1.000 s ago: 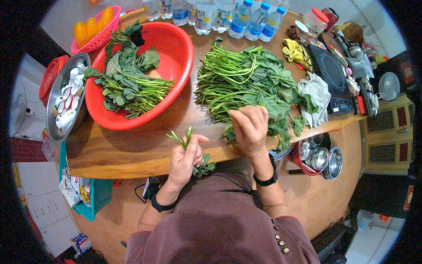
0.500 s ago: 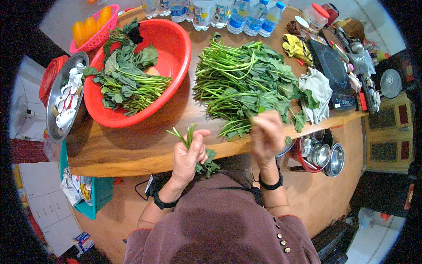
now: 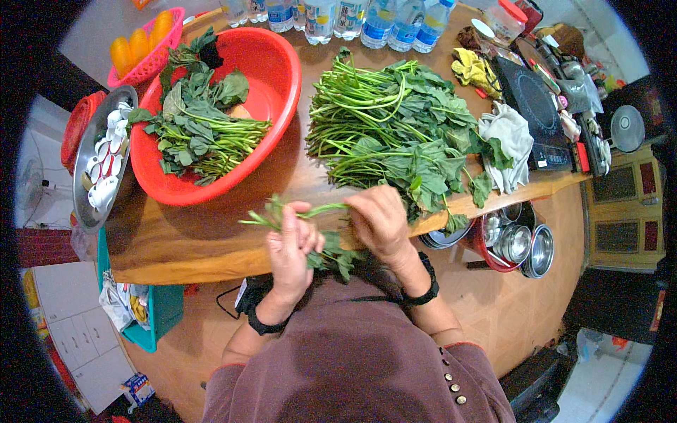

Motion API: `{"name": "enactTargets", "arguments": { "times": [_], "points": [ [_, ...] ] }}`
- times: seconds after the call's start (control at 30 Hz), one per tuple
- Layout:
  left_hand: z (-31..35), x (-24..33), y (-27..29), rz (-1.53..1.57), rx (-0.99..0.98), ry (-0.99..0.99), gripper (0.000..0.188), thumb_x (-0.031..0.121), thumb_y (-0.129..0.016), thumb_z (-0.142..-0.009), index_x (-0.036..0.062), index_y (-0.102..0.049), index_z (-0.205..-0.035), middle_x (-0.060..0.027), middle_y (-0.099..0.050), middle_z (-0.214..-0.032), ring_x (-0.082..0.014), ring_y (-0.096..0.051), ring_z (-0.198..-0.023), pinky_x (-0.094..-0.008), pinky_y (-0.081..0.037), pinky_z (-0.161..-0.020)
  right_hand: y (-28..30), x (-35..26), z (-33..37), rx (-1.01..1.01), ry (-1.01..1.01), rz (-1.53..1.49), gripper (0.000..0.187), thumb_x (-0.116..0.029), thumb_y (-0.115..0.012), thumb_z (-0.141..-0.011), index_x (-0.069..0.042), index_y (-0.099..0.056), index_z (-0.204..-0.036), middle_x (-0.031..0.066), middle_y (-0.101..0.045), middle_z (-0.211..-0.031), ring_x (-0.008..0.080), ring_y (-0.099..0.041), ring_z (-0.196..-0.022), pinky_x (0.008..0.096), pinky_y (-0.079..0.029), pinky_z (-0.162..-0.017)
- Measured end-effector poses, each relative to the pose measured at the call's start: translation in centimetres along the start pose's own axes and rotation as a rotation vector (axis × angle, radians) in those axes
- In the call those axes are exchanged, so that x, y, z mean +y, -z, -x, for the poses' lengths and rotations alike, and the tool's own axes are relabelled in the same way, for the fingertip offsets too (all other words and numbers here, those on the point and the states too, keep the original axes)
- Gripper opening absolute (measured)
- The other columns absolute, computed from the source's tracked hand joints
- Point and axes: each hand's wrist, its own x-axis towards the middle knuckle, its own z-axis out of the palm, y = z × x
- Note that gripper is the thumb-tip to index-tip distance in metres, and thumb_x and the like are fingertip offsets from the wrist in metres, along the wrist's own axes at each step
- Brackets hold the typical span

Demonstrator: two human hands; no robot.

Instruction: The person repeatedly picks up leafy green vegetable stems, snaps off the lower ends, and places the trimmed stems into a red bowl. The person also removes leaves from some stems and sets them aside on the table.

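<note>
Close to the table's front edge, my left hand (image 3: 290,250) is closed around a small bunch of leafy green stems (image 3: 262,217). Its cut ends point left, and its leaves hang below the hand. My right hand (image 3: 381,222) pinches the right end of a single green stem (image 3: 326,209) that reaches across from the left hand. Just beyond the right hand lies a big pile of leafy greens (image 3: 402,120), stems left and leaves right. A red plastic basin (image 3: 276,84) at the left holds another heap of greens (image 3: 204,134).
Several water bottles (image 3: 381,25) line the table's far side. Left of the basin are a metal tray (image 3: 83,176) and a pink basket (image 3: 151,67). A white cloth (image 3: 506,141) and a black induction cooker (image 3: 529,106) lie right. Metal bowls (image 3: 518,243) stand below the right edge.
My right hand has moved left from the pile's front edge to beside my left hand, bringing a stem across. The left hand has shifted slightly left, still gripping its bunch.
</note>
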Motion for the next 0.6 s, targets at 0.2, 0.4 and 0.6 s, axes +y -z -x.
{"name": "enactTargets", "arguments": {
  "times": [0.2, 0.4, 0.6],
  "points": [
    [1.1, 6.1, 4.2, 0.111, 0.221, -0.262, 0.030, 0.038, -0.042, -0.110, 0.0122, -0.056, -0.104, 0.0061, -0.037, -0.076, -0.0057, -0.040, -0.062, -0.0267, -0.041, -0.056, 1.9, 2.8, 0.2, 0.034, -0.275, -0.106, 0.021, 0.007, -0.072, -0.080, -0.004, -0.071, -0.098, 0.0103, -0.068, -0.087, 0.0295, -0.064, -0.082, 0.0374, -0.051, -0.073],
    [2.6, 10.7, 7.3, -0.045, 0.232, -0.541, 0.033, 0.033, -0.034, -0.112, 0.0122, -0.041, -0.088, -0.0061, -0.043, -0.092, -0.0188, -0.043, -0.093, -0.0390, -0.042, -0.093, 3.8, 2.2, -0.1, 0.073, -0.463, -0.333, 0.017, 0.007, -0.070, -0.083, -0.001, -0.073, -0.097, 0.0094, -0.069, -0.086, 0.0209, -0.065, -0.077, 0.0298, -0.052, -0.070],
    [2.2, 10.5, 7.5, -0.217, -0.062, -0.448, 0.033, 0.033, -0.038, -0.112, 0.0115, -0.046, -0.088, 0.0013, -0.041, -0.068, -0.0123, -0.042, -0.060, -0.0402, -0.050, -0.078, 4.8, 0.8, -0.2, -0.179, -0.209, -0.074, 0.025, 0.001, -0.078, -0.077, -0.008, -0.073, -0.100, 0.0079, -0.064, -0.090, 0.0258, -0.062, -0.081, 0.0343, -0.051, -0.070]
  ]
}}
